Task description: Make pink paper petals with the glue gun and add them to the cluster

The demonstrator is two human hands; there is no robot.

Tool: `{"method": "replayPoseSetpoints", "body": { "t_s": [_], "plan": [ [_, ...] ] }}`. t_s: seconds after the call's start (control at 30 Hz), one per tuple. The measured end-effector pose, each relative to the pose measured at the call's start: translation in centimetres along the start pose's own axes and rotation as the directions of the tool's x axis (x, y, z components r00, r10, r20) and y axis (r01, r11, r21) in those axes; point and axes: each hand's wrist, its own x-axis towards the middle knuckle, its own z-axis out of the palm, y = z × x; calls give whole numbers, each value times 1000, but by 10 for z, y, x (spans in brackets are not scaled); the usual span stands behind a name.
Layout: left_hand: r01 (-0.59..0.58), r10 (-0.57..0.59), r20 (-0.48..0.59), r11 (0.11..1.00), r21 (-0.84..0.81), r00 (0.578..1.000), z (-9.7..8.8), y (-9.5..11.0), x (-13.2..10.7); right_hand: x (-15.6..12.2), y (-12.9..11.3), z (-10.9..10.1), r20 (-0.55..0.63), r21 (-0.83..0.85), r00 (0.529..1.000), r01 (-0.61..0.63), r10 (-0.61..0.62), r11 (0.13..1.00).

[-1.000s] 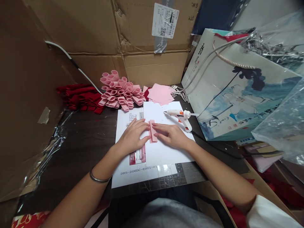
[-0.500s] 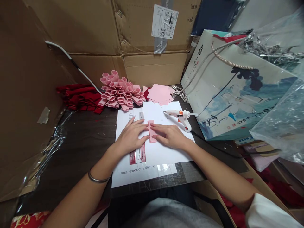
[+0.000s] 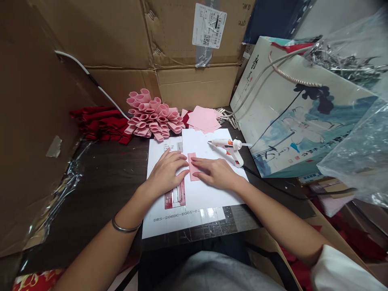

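A narrow folded piece of pink felt (image 3: 193, 171) lies upright in view on the white paper (image 3: 212, 194). My left hand (image 3: 168, 169) rests just left of it, fingers stretched out, fingertips at or very near its left edge. From the right side, my right hand (image 3: 215, 171) lays its extended fingertips on the felt, thumb below the index finger. Neither hand wraps round anything. A white hot glue gun (image 3: 232, 148) lies on the paper beyond my right hand, its nozzle pointing left.
Behind the paper stand many rolled pink felt tubes (image 3: 151, 115), with dark red felt pieces (image 3: 101, 125) to their left. Flat pink felt sheets (image 3: 203, 118) and metal clips (image 3: 230, 119) lie at the back. Cardboard (image 3: 197, 87) walls the rear; a large paper bag (image 3: 285, 121) stands right.
My left fingertips have drawn back slightly to the left from the felt's edge. My right hand keeps nearly the same place on the felt.
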Motion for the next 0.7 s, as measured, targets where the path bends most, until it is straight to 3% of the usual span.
{"method": "replayPoseSetpoints", "body": {
  "t_s": [0.4,0.7],
  "plan": [
    [5,-16,117,996,92,993,6,7,6,1,-2,-1,29,-89,999,18,-16,996],
    [18,-31,102,991,130,994,8,9,6,-14,-23,1,98,-293,995,52,-25,955]
  ]
}}
